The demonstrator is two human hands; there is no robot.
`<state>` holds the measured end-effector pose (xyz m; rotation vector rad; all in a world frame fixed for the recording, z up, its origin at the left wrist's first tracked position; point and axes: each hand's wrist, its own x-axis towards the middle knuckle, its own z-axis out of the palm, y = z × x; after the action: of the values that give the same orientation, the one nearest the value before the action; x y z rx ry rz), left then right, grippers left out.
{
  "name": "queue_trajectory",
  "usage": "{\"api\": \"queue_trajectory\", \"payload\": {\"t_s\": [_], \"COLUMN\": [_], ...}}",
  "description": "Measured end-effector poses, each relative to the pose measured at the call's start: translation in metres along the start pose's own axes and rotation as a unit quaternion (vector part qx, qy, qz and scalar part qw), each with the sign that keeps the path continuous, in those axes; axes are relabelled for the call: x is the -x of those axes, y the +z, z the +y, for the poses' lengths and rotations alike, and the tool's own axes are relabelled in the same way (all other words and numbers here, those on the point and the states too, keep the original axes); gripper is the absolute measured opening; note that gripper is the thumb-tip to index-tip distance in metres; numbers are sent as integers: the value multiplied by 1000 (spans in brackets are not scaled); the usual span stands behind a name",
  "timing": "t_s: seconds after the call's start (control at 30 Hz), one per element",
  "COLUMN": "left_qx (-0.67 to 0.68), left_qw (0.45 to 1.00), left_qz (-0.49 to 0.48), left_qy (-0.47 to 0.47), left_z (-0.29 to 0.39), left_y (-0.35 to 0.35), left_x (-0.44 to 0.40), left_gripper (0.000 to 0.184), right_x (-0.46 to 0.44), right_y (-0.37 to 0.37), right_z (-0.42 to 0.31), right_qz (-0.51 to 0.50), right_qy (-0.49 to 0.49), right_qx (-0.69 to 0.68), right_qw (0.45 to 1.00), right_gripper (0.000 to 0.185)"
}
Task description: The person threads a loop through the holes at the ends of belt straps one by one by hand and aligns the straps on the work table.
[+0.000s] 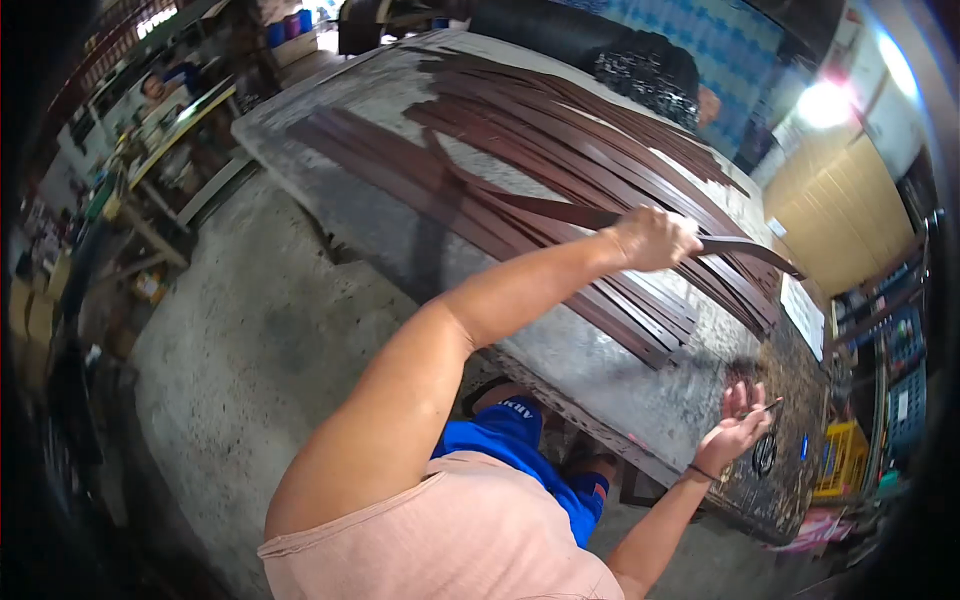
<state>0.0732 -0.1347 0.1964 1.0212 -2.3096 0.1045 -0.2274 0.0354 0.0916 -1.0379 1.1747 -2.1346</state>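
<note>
My left hand (655, 240) is closed around a long dark brown strip (560, 208), lifted over the table, its two ends reaching out on either side of the fist. Many similar brown strips (500, 130) lie in rows across the grey table (400, 235). Over the table's near right part is my right hand (735, 435), palm up, with a small thin pointed tool (768, 406) held at the fingers. Close by it on the tabletop are a black coiled loop (764, 455) and a blue object (804, 447).
A paper sheet (803, 315) lies at the table's right end. Beyond stand a cardboard box (845, 205) and a yellow crate (842, 458). A black plastic-like bundle (650, 75) sits at the far edge. Another person (158, 95) is at a bench, far left.
</note>
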Motion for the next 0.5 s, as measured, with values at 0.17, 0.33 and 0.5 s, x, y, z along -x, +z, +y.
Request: {"api": "queue_trajectory", "payload": {"t_s": [0.17, 0.33, 0.5], "left_qx": [18, 113, 211], "left_qw": [990, 977, 965], "left_qz": [82, 65, 92], "left_qy": [113, 171, 128], "left_z": [61, 115, 137], "left_y": [-18, -25, -30], "left_x": [20, 33, 42], "left_gripper": [24, 35, 44], "right_x": [-9, -12, -21], "right_y": [78, 87, 44], "right_z": [-63, -88, -113], "right_qz": [-149, -149, 12], "right_qy": [-41, -156, -198], "right_qx": [-118, -98, -18], "right_qw": [981, 971, 980], "right_gripper": [26, 28, 34]}}
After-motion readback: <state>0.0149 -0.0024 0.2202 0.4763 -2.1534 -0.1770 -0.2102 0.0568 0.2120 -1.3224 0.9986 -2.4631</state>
